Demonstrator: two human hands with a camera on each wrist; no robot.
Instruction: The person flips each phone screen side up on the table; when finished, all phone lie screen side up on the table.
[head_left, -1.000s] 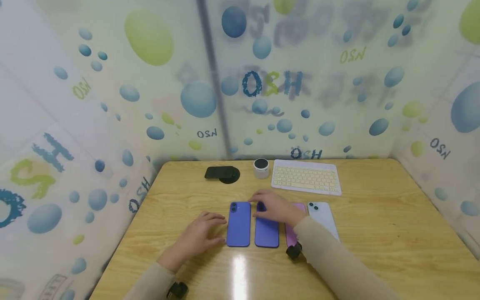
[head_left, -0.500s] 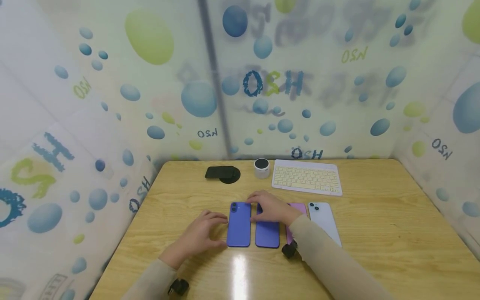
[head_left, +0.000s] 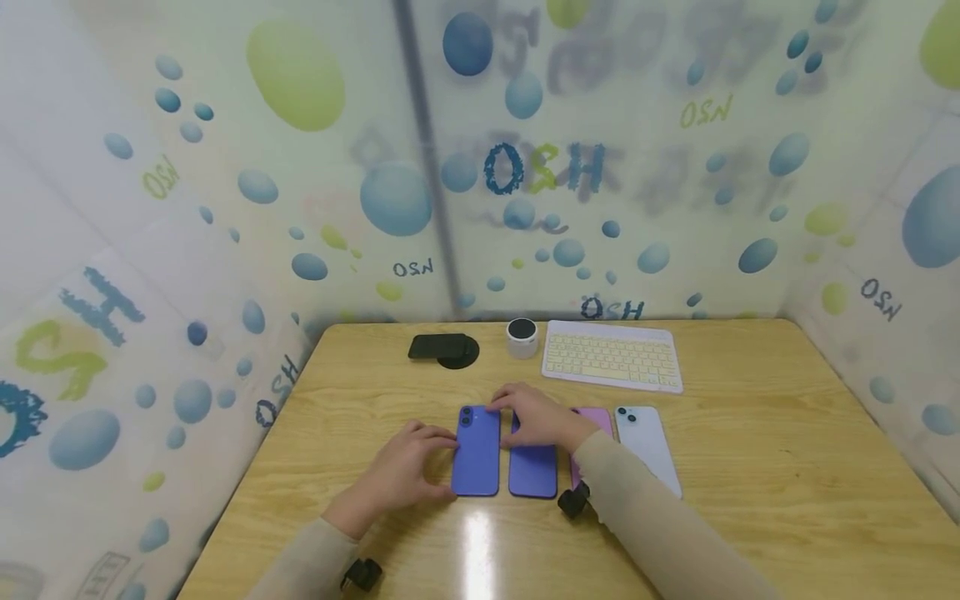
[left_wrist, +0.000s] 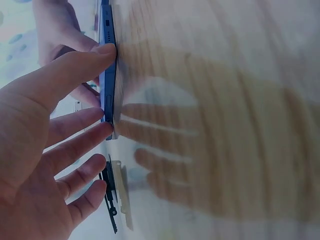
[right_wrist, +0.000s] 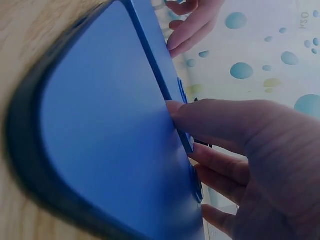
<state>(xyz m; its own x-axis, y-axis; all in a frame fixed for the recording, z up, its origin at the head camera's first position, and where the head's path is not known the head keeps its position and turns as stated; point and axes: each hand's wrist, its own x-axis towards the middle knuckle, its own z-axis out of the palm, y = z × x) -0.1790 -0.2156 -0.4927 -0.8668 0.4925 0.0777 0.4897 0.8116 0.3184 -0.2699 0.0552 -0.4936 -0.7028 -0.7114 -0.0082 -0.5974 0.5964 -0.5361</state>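
In the head view a blue phone [head_left: 476,462] lies back up, its camera lenses at the top left. My left hand [head_left: 408,467] touches its left side with fairly straight fingers, the thumb by the lower corner. In the left wrist view the thumb and two fingertips meet the phone's edge [left_wrist: 108,75]. My right hand [head_left: 543,417] reaches over a second blue phone [head_left: 533,475], covering its upper part. Its thumb and fingertips touch the first phone's right edge and top right corner. The second phone's back [right_wrist: 110,125] fills much of the right wrist view.
Right of these lie a pink phone [head_left: 597,419], partly hidden by my right sleeve, and a light blue phone [head_left: 648,446]. Behind stand a white keyboard [head_left: 611,357], a small white cylindrical speaker [head_left: 522,342] and a black phone [head_left: 437,346] on a round black pad [head_left: 461,360].
My right hand has moved left from over the second blue phone to the first one's right edge. My left hand has come slightly right, against that phone's left side.
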